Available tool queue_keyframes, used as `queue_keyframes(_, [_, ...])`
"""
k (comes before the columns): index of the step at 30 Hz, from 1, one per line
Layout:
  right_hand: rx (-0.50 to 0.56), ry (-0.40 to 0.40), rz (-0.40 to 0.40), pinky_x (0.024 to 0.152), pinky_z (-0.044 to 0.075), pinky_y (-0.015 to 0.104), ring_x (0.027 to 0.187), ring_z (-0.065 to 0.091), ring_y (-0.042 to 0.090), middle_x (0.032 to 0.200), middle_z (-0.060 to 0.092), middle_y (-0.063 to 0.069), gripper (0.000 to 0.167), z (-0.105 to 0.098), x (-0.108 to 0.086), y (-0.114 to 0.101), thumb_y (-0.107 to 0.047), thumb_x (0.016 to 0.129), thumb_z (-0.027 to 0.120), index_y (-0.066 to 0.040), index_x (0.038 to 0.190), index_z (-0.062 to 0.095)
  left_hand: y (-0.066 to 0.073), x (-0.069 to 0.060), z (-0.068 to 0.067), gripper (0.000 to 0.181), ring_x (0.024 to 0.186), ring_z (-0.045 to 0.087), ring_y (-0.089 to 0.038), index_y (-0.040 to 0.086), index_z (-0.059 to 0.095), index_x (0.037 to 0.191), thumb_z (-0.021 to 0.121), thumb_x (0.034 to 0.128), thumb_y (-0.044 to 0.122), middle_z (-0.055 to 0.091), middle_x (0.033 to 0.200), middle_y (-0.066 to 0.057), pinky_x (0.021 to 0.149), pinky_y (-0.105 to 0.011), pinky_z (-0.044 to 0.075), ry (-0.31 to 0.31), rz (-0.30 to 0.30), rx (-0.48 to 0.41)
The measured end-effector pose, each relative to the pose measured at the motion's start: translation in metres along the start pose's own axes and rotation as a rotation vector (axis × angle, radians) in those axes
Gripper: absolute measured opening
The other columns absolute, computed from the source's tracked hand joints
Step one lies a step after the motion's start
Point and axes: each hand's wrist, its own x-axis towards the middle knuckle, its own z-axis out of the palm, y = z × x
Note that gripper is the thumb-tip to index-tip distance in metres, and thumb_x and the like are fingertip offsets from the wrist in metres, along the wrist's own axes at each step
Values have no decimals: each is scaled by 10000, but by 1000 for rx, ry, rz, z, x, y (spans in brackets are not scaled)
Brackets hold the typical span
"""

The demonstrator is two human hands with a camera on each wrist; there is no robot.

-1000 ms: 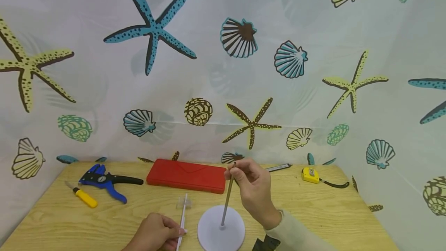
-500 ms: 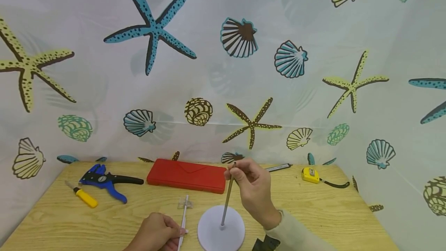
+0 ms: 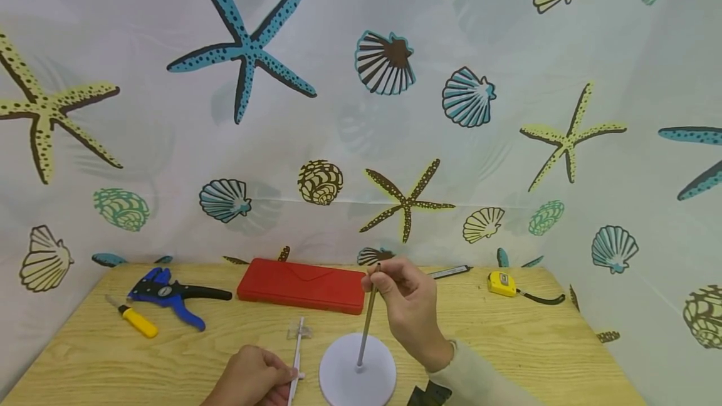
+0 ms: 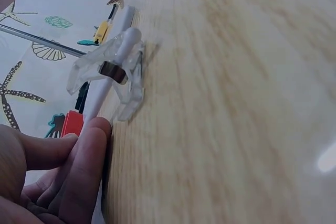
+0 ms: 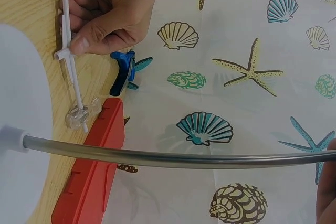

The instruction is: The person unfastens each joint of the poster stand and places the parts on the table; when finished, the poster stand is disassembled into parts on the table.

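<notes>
A shell-print curtain (image 3: 321, 124) hangs behind my table (image 3: 507, 346); a red box (image 3: 301, 285) lies by the back edge. The pole (image 3: 368, 321) is set in its base (image 3: 336, 378), well forward of that edge; that joint looks done. My right hand (image 3: 410, 309) pinches its top; my left hand (image 3: 252, 374) grips the white rod (image 3: 298, 348), not yet joined to the pole.

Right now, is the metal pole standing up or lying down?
Standing up: the metal pole rises from the white base, and the right hand holds its top.
</notes>
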Motion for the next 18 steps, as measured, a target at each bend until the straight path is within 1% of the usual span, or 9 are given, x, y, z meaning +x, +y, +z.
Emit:
queue_keyframes(4, [-1, 3, -17, 746, 622, 306, 843, 721, 35, 862, 655, 312, 82, 0, 0, 0, 112, 964, 555, 141, 1003, 621, 0, -1, -3, 207, 576, 674, -135, 16, 746, 859, 777, 881, 220, 708, 663, -58, 552, -273, 566, 4, 17, 17])
queue_keyframes(6, [-1, 5, -22, 743, 622, 307, 847, 721, 31, 865, 654, 314, 81, 0, 0, 0, 116, 962, 556, 144, 1003, 621, 2, -4, -4, 220, 568, 656, -137, 35, 741, 830, 783, 874, 247, 696, 646, -51, 532, -275, 549, 24, 44, 28])
queue_keyframes(7, [0, 6, -24, 742, 622, 307, 851, 720, 27, 870, 652, 317, 81, 0, 0, 0, 116, 961, 557, 146, 1003, 620, 3, -5, -5, 220, 556, 638, -137, 53, 738, 812, 785, 871, 260, 686, 631, -47, 520, -274, 530, 41, 69, 36])
queue_keyframes(8, [0, 8, -24, 742, 622, 307, 854, 720, 23, 873, 651, 317, 81, 0, 0, 0, 116, 961, 558, 146, 1004, 620, 5, -6, -5, 217, 550, 622, -137, 72, 738, 803, 789, 865, 274, 675, 621, -37, 514, -277, 512, 66, 106, 53])
queue_keyframes(11, [1, 7, -13, 746, 622, 303, 867, 717, 12, 882, 649, 314, 82, 0, -1, 0, 111, 962, 561, 139, 1008, 622, 15, -9, -2, 183, 614, 598, -128, 113, 754, 823, 806, 846, 287, 678, 663, 5, 557, -274, 480, 149, 222, 110])
queue_keyframes(13, [-6, 6, 12, 750, 621, 301, 878, 716, 5, 893, 654, 308, 84, -1, -2, 1, 103, 961, 570, 128, 1018, 627, 25, -12, 1, 142, 665, 596, -111, 136, 770, 864, 817, 840, 267, 689, 711, 37, 596, -267, 481, 195, 306, 142])
queue_keyframes(14, [-14, 3, 24, 753, 621, 300, 883, 716, 5, 896, 661, 302, 90, -1, -2, 1, 98, 960, 576, 119, 1028, 632, 29, -14, 2, 133, 698, 602, -102, 138, 776, 889, 824, 834, 249, 698, 744, 51, 624, -263, 497, 208, 345, 148])
queue_keyframes(16, [-31, -11, 56, 764, 618, 291, 901, 713, 3, 913, 674, 286, 111, -4, -3, 1, 84, 959, 587, 94, 1058, 638, 38, -16, 6, 141, 745, 614, -89, 140, 780, 934, 832, 828, 218, 713, 796, 63, 665, -253, 522, 195, 415, 139])
queue_keyframes(18, [-49, -36, 79, 774, 611, 280, 917, 707, 11, 931, 683, 272, 145, -7, -5, 1, 74, 959, 593, 80, 1097, 636, 44, -16, 10, 164, 778, 621, -83, 140, 777, 977, 827, 834, 203, 716, 834, 68, 700, -244, 537, 149, 479, 120])
